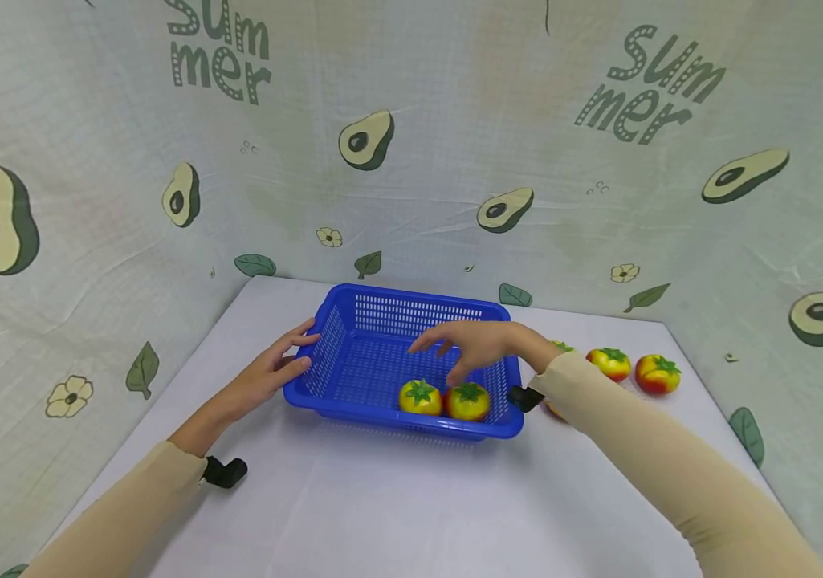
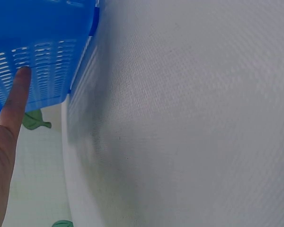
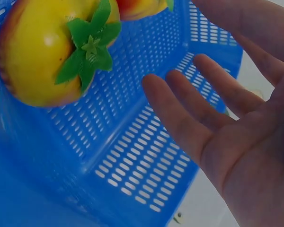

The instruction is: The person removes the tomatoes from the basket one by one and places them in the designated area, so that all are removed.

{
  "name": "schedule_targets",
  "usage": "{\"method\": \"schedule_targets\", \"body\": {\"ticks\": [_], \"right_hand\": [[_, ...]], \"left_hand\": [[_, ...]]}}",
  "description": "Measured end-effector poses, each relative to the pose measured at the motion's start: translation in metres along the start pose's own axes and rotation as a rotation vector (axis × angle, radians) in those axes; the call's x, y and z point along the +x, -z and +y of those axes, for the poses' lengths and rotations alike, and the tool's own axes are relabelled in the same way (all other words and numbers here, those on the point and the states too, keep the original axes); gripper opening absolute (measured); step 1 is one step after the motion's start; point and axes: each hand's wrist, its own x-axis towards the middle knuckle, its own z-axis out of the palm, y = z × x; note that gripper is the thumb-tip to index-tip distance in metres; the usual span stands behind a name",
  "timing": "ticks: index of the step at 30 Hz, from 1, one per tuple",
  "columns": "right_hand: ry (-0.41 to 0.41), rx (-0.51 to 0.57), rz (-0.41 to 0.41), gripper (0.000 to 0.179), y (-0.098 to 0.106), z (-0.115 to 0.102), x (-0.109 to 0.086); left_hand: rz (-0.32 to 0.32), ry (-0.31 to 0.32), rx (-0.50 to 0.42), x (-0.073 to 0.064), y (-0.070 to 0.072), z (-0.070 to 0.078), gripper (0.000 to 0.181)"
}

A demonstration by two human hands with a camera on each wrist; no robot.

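A blue plastic basket [image 1: 382, 413] with slotted walls stands on the white table. Inside, along its near side, lie two yellow-and-red toy fruits with green leafy tops, a left one [image 1: 420, 399] and a right one [image 1: 469, 404]. My left hand [image 1: 270, 375] rests against the basket's left side, its fingers fairly straight; in the left wrist view one extended finger [image 2: 18, 97] touches the slotted wall. Over the right part of the basket hovers my right hand [image 1: 479, 345], fingers spread. The right wrist view shows nothing in that palm, with a fruit [image 3: 42, 52] apart from the fingertips.
Right of the basket, more fruits lie on the table, among them one [image 1: 609, 364] and another [image 1: 657, 375] farther right. Others there are partly hidden by my right forearm. A pale cloth [image 1: 425, 201] printed with avocados hangs around the table's back and sides.
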Motion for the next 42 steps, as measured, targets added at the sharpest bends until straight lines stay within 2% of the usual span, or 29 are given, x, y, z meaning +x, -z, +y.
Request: {"method": "schedule_targets", "body": {"ticks": [11, 19, 25, 36, 42], "right_hand": [[0.002, -0.011, -0.032, 0.066, -0.009, -0.001, 0.019], [-0.010, 0.013, -0.087, 0.066, -0.015, -0.001, 0.030], [-0.026, 0.016, -0.134, 0.066, -0.018, 0.000, 0.034], [-0.057, 0.013, -0.167, 0.063, -0.023, 0.005, 0.037], [-0.085, -0.023, -0.177, 0.062, -0.025, 0.004, 0.039]], "left_hand": [[0.007, 0.005, 0.008, -0.001, 0.000, 0.000, 0.050], [0.006, 0.008, 0.005, -0.001, 0.001, -0.001, 0.050], [0.003, 0.007, 0.002, -0.001, 0.000, 0.000, 0.050], [0.004, 0.010, 0.011, 0.000, 0.000, 0.000, 0.050], [0.004, 0.014, 0.012, 0.001, 0.000, 0.000, 0.050]]}}
